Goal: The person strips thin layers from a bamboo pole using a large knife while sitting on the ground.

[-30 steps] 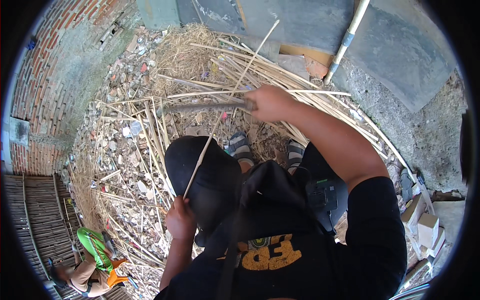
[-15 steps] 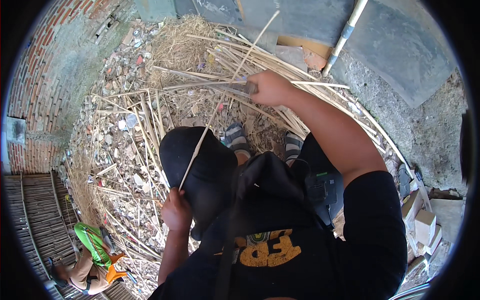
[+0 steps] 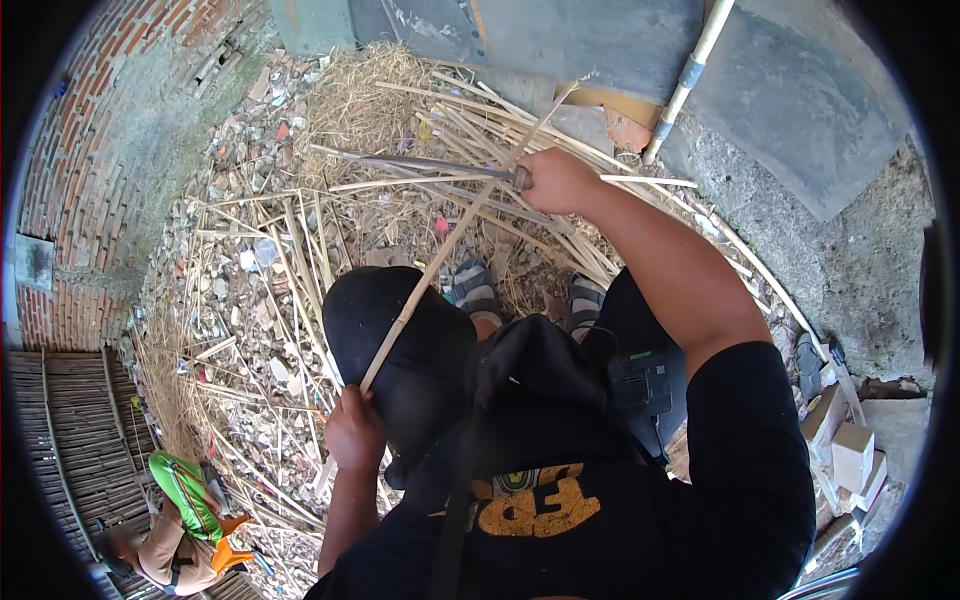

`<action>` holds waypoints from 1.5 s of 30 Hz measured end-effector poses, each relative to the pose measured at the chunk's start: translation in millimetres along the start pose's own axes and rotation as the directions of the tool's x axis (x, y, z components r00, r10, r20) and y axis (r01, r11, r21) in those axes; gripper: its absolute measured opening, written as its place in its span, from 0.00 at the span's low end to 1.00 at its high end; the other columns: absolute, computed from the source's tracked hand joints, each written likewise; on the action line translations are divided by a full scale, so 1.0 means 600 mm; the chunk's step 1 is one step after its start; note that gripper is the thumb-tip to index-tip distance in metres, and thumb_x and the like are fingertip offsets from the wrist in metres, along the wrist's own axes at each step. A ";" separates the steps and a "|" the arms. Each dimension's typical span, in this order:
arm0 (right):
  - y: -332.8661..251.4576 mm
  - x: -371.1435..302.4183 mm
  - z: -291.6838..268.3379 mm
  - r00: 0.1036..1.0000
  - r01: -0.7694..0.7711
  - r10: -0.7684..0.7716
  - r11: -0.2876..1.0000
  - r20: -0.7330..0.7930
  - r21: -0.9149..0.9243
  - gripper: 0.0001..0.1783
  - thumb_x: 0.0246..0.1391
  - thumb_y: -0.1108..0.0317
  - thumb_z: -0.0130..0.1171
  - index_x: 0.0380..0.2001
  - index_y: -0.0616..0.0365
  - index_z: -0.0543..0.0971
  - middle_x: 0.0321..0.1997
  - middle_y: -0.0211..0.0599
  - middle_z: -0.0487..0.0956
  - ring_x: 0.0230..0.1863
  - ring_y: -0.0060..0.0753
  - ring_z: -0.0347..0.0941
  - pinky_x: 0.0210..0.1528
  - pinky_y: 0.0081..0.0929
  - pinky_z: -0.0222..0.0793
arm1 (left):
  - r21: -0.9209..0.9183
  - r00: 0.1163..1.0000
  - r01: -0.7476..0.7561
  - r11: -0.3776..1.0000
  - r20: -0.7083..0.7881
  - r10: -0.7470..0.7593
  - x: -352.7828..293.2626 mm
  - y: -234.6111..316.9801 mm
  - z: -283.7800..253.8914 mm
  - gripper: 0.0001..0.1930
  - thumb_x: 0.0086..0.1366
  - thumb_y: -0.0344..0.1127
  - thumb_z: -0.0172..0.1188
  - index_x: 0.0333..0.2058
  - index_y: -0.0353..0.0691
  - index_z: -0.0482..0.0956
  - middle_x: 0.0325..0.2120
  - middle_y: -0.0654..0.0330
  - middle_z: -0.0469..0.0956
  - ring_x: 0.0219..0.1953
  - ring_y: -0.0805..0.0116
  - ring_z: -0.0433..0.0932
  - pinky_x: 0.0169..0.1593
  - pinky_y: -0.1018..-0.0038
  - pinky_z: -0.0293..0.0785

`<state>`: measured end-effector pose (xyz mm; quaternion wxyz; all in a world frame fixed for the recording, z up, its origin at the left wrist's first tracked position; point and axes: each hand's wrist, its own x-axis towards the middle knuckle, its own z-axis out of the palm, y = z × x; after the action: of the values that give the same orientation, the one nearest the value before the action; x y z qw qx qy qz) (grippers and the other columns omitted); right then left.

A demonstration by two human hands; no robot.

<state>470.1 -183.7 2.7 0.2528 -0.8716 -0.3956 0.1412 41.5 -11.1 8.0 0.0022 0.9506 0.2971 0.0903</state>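
My left hand (image 3: 355,430) is closed around the lower end of a long bamboo strip (image 3: 428,277). The strip slants up to the right, across my dark-clad left knee, and its far tip looks frayed. Farther out, my right hand (image 3: 558,182) grips the short brown handle of a knife with a long dark blade (image 3: 440,164). That blade points left and crosses the strip close to the handle; whether the two touch, I cannot tell. Fingers of my right hand are partly hidden behind its back.
Many pale bamboo strips (image 3: 480,115) lie beyond my hands, beside dry straw (image 3: 370,95). Rubble covers the ground. A bamboo pole (image 3: 688,75) leans on the grey wall. Another person (image 3: 175,530) sits at lower left. Blocks (image 3: 853,455) stand at the right.
My right hand and the knife have moved slightly right and nearer. The bamboo strip has turned to show a broader face, and its far tip has dropped lower and shifted right.
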 end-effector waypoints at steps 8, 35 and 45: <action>-0.057 -0.023 0.003 0.991 0.133 -0.132 0.990 0.026 -0.038 0.14 0.43 0.63 0.63 0.37 0.51 0.81 0.34 0.45 0.83 0.40 0.52 0.80 0.43 0.47 0.76 | -0.273 0.982 0.066 0.960 0.188 -0.015 0.015 -0.013 -0.023 0.13 0.74 0.42 0.49 0.32 0.40 0.70 0.18 0.44 0.76 0.22 0.36 0.76 0.26 0.45 0.67; -0.026 -0.006 -0.011 0.995 0.086 -0.087 0.996 -0.054 -0.029 0.13 0.44 0.63 0.62 0.35 0.54 0.80 0.29 0.46 0.81 0.35 0.53 0.79 0.40 0.47 0.75 | -0.174 0.995 0.059 0.983 0.089 -0.044 0.006 -0.016 -0.005 0.11 0.73 0.40 0.51 0.33 0.40 0.71 0.19 0.42 0.76 0.23 0.36 0.77 0.26 0.46 0.69; -0.012 -0.003 -0.015 0.997 0.024 -0.027 0.999 -0.078 -0.028 0.09 0.47 0.65 0.62 0.34 0.50 0.81 0.35 0.40 0.84 0.38 0.46 0.81 0.43 0.43 0.77 | -0.194 0.993 0.064 0.979 0.113 -0.043 0.012 -0.015 -0.010 0.12 0.74 0.41 0.49 0.32 0.40 0.70 0.18 0.42 0.75 0.23 0.36 0.76 0.26 0.47 0.68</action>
<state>468.9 -183.9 14.4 0.2583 -0.8747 -0.3983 0.0982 41.4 0.2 14.5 0.1150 0.9408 0.3117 0.0674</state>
